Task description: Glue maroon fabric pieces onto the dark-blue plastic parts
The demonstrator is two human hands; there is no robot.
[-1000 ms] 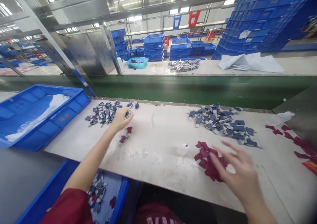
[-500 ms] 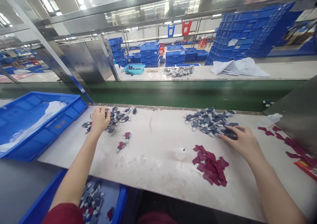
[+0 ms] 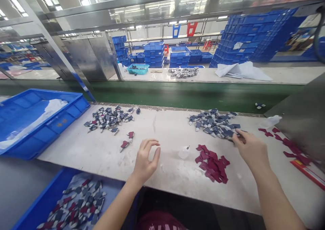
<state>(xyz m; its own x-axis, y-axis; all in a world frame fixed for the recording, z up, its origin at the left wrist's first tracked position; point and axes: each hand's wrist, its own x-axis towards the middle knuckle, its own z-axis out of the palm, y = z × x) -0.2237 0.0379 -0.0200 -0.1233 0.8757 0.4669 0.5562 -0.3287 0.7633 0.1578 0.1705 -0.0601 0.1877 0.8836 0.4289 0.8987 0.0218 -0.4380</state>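
Observation:
My left hand [image 3: 147,159] hovers above the near middle of the worktable, fingers curved and thumb apart, holding nothing. Two small maroon-and-white pieces [image 3: 127,140] lie to its left, in front of a pile of small dark grey-and-white pieces [image 3: 108,118]. At the near right edge of another grey-and-white pile [image 3: 215,123], my right hand [image 3: 250,150] has its thumb and fingers closed on a dark grey piece, mostly hidden by the fingers. Flat maroon cut-outs [image 3: 213,164] form a heap left of the right wrist. A small, clear, roundish container [image 3: 184,152] stands beside that heap.
A blue crate [image 3: 68,113] with white cloth stands at left. Below the table edge, another blue crate [image 3: 33,203] holds mixed pieces. A green belt [image 3: 162,96] runs behind the worktable. More maroon cut-outs [image 3: 291,145] and a metal panel [image 3: 299,101] are at right.
My left hand has left the left pile and moved right and nearer, its fingers now apart. My right hand stays at the right pile's edge, fingers drawn closer together.

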